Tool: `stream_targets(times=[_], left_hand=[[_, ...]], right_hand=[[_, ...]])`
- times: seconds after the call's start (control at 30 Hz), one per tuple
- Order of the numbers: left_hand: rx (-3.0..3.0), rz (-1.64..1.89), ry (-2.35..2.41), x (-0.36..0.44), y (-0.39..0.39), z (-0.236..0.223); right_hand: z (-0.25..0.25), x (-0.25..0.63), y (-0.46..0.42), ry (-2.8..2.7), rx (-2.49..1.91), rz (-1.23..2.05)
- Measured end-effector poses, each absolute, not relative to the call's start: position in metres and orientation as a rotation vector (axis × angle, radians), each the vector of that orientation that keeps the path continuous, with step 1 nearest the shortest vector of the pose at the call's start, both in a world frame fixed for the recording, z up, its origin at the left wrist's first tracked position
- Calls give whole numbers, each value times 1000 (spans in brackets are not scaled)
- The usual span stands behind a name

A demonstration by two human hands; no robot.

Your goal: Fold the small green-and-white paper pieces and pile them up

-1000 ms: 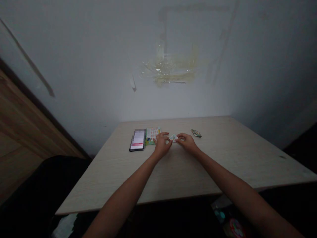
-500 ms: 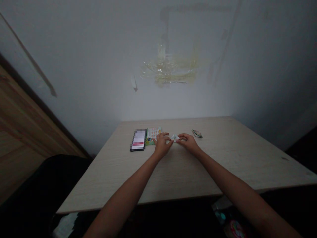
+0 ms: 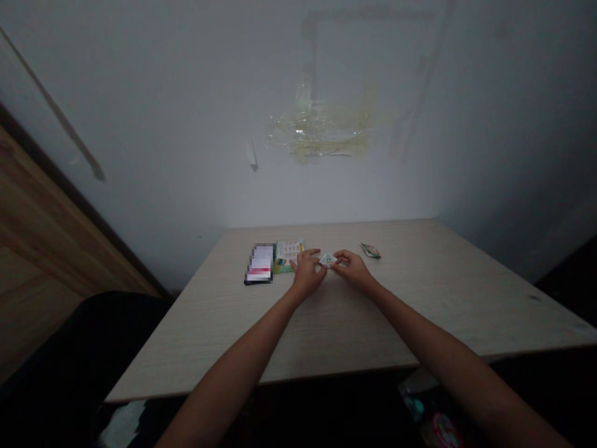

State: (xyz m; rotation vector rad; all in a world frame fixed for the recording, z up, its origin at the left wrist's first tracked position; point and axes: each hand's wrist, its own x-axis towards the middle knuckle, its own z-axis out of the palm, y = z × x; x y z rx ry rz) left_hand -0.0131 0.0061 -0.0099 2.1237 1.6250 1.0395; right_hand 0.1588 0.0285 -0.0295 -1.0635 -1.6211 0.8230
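Little changes over the last second: the left hand and right hand stay pinched on the corners of one small folded paper triangle between them, so the handling seems paused or very fine. One printed leaflet and one smartphone (screen pixelated) lie left of the left hand; one colourful folded paper piece lies beyond the right.

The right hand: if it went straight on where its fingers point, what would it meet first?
The right hand would likely first meet the folded paper at its fingertips, then probably the left hand; exact depth is unclear.
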Motion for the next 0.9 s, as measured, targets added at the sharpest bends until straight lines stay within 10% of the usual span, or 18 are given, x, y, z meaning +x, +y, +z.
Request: stream_targets(times=[0.9], left_hand=[[1976, 1175, 1687, -19, 9, -7]], right_hand=[[-26, 167, 30, -1660, -1063, 784]])
